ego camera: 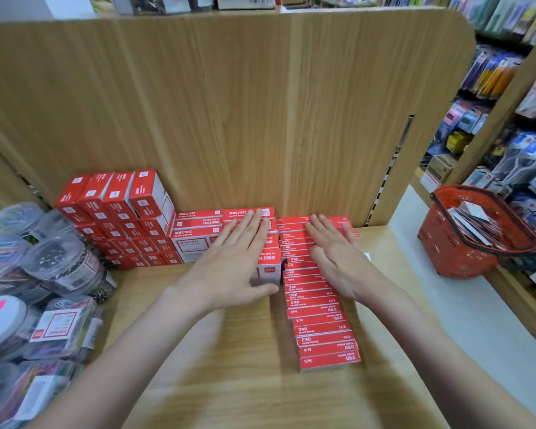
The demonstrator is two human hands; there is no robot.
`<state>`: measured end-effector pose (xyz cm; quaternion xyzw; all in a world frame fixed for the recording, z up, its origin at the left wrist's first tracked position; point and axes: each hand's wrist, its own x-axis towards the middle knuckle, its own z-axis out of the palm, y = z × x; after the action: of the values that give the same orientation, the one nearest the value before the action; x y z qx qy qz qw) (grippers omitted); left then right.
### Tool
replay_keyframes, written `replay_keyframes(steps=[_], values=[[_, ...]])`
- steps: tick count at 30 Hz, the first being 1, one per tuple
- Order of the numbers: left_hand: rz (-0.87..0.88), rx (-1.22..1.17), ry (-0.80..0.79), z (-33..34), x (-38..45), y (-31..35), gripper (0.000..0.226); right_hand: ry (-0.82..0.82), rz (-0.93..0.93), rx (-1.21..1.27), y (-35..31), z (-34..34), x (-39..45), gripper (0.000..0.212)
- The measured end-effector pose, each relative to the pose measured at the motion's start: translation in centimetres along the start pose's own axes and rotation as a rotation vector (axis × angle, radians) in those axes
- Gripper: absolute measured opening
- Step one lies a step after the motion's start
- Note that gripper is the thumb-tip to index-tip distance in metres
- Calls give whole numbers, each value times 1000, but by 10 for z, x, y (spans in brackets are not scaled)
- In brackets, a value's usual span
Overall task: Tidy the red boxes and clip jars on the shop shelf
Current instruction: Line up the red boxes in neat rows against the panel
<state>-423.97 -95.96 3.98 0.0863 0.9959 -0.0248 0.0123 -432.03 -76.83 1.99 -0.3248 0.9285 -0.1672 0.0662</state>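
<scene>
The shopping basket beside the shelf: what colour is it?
The shopping basket is red with dark handles, seen in the head view.

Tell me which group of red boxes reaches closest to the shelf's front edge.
The long row of flat red boxes under the right hand; it runs far forward, while the other stacks stay near the back panel.

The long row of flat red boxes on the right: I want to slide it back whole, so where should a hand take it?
Judging by its shape, press a flat hand on the near end face of the long row, coming from the front; the boxes butt edge to edge toward the back panel.
</scene>
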Motion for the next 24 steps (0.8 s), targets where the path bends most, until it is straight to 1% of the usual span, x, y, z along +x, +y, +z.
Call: replay_keyframes(steps=[2,4,5,7,11,17,22,24], values=[[4,38,-11,1,1,-1,95,-6,23,16,-3,2,3,70],[2,19,13,2,2,-1,90,8,56,127,-5,3,5,66],[0,2,29,3,2,-1,89,20,70,202,-5,3,5,64],[-19,-27,45,4,1,1,89,42,91,315,-3,2,-1,68],[-45,-53,53,7,2,0,90,78,80,420,8,5,-17,67],[-22,-100,101,8,2,-1,90,40,66,344,8,12,-28,58],[-7,-115,123,7,1,-1,90,19,8,243,3,6,-21,72],[-7,-113,113,7,1,-1,90,46,20,256,4,4,-18,74]])
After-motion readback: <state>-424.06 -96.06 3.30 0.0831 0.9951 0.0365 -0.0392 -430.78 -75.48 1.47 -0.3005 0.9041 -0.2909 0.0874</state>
